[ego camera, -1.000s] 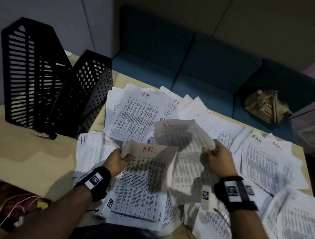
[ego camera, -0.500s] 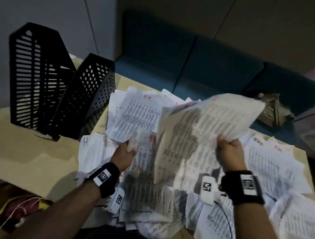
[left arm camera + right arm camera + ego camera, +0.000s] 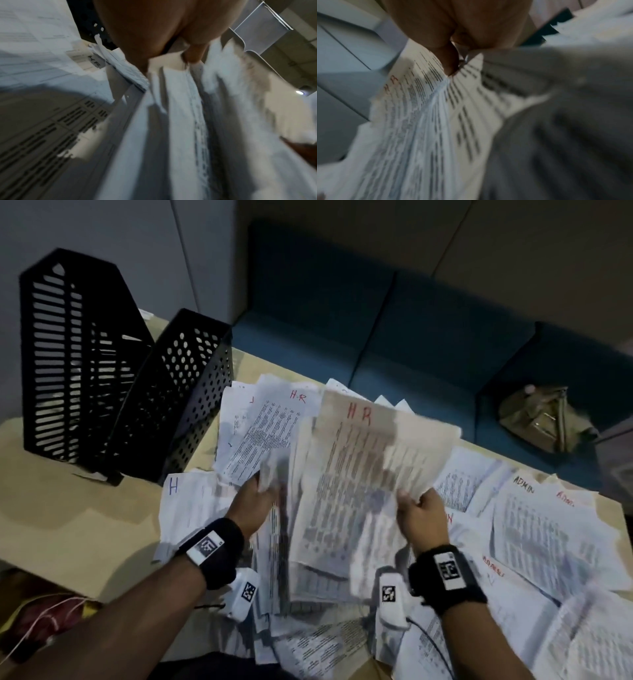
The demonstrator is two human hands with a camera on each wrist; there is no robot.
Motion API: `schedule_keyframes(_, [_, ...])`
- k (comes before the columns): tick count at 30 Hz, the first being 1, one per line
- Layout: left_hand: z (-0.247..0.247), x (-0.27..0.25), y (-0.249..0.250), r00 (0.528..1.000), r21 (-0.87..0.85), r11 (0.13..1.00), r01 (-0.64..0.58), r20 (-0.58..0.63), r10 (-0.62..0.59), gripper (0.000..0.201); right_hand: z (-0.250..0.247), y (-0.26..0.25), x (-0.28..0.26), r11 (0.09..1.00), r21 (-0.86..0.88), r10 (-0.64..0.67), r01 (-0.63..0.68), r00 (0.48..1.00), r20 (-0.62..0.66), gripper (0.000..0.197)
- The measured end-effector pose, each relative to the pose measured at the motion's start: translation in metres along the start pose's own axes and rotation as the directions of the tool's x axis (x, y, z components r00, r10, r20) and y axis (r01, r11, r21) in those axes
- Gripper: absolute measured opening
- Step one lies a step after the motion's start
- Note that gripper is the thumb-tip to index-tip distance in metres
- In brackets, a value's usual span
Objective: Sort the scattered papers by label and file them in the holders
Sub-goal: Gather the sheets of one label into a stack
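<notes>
Two black holders stand side by side well to the left of the left hand (image 3: pixel 251 503): a tall slotted holder (image 3: pixel 68 364) and, touching it on the near side, a lower dotted holder (image 3: pixel 185 392). Through the slots of the tall one a pale sheet edge shows, but how much paper either contains cannot be told. The loose papers (image 3: pixel 534 529) lie spread across the table (image 3: pixel 51 522) under and around both hands, with sheets marked ADMIN to the right of the right hand (image 3: pixel 423 517) and one marked H just left of the left hand. Many sheets overlap, so most labels are covered, and the nearest ones run off the bottom edge of the head view. Both wrist views are blurred by motion; the print there cannot be read. The right hand is closed on the lower right corner of an HR sheet (image 3: pixel 373 460), thumb and fingers pinching it and holding it raised and tilted between the two hands; in the right wrist view the thumb (image 3: pixel 447 59) presses onto the printed face of the sheet. The left hand has its fingers curled round the upper edge of a stack (image 3: pixel 284 508) of sheets just beside the raised one, and the left wrist view shows the fingers (image 3: pixel 193 54) nipping several paper edges together. Beyond the hands, a tan bag (image 3: pixel 541 419) sits on a blue sofa (image 3: pixel 376 337) behind the table.
</notes>
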State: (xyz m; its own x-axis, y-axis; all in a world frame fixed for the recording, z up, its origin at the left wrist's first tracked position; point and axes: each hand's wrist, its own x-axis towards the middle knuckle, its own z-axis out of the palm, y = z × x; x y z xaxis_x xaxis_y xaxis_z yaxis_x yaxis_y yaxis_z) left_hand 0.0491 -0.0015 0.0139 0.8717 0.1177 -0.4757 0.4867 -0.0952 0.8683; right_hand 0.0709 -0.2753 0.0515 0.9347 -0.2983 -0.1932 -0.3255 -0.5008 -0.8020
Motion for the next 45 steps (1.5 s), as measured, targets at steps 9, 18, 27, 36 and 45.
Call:
schedule_keyframes(9, [0.012,-0.017,-0.005,0.989,0.103,0.995,-0.016,0.147,0.001,0.059,0.062,0.052,-0.031,0.978,-0.205,0.094,-0.024,0.936,0.34,0.042])
schedule_keyframes(18, [0.011,-0.023,0.007,0.924,0.049,0.996,-0.068,0.379,0.045,0.052,0.063,0.026,0.011,0.999,0.042,0.008,-0.017,0.978,0.209,0.074])
schedule_keyframes(27, [0.021,-0.009,0.001,0.926,0.049,0.97,-0.238,0.313,0.211,0.052,0.08,0.016,-0.014,0.479,-0.56,-0.424,0.676,0.737,0.526,0.074])
schedule_keyframes(36, [0.017,-0.015,-0.021,0.959,0.3,0.934,-0.194,0.257,0.117,0.021,0.063,0.025,0.004,0.906,-0.316,-0.25,0.283,0.958,0.141,0.046])
schedule_keyframes(45, [-0.007,0.002,-0.03,0.996,0.322,0.944,-0.074,0.066,0.056,0.025,0.042,0.055,0.055,0.848,-0.125,0.494,-0.515,0.854,-0.167,0.09])
